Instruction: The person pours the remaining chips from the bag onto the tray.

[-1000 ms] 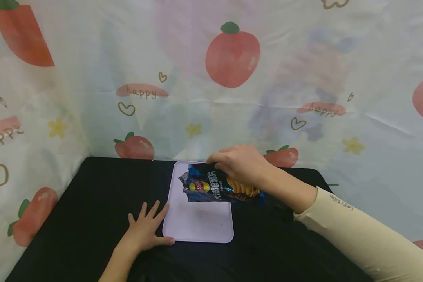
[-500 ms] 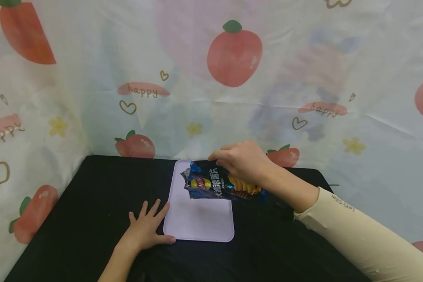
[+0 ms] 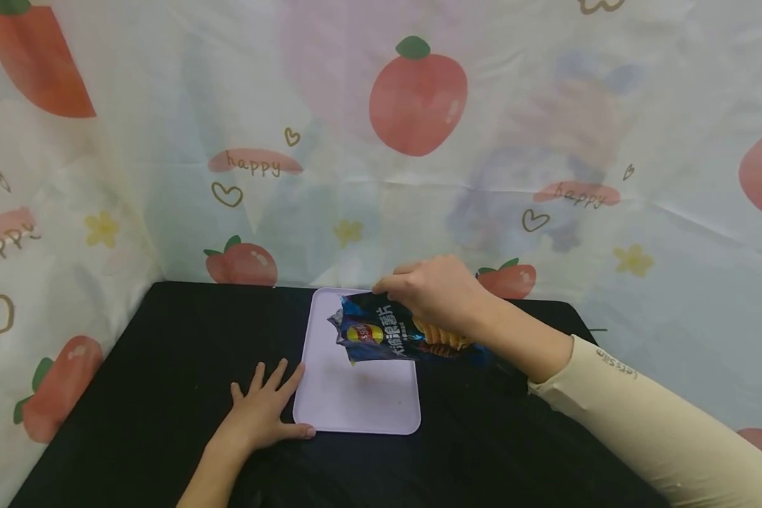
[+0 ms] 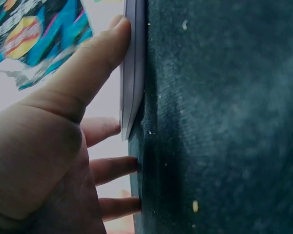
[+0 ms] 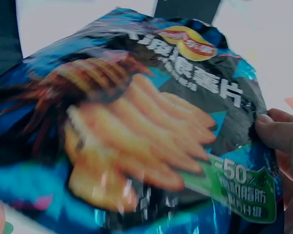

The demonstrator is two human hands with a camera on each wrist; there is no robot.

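Note:
A dark blue potato chip bag (image 3: 387, 331) lies tilted on its side above a lavender tray (image 3: 355, 409), its ragged torn end (image 3: 335, 321) facing left. My right hand (image 3: 441, 289) pinches the bag's far edge between thumb and fingers; the right wrist view shows the thumb (image 5: 276, 131) on its printed front. A small yellowish bit (image 3: 353, 363) shows just under the torn end. My left hand (image 3: 257, 416) rests at the tray's near left corner, fingers spread. In the left wrist view its thumb (image 4: 100, 58) lies against the tray's side wall (image 4: 132, 73).
A black cloth (image 3: 228, 324) covers the table, with small pale crumbs (image 4: 195, 205) on it in the left wrist view. A fruit-patterned curtain (image 3: 355, 197) hangs behind and along the left side. A faint yellowish spot (image 3: 363, 377) marks the tray.
The bag has shifted slightly up, then slightly down, over the tray in my right hand. A small yellowish bit now shows below its torn end. My left hand has stayed in place.

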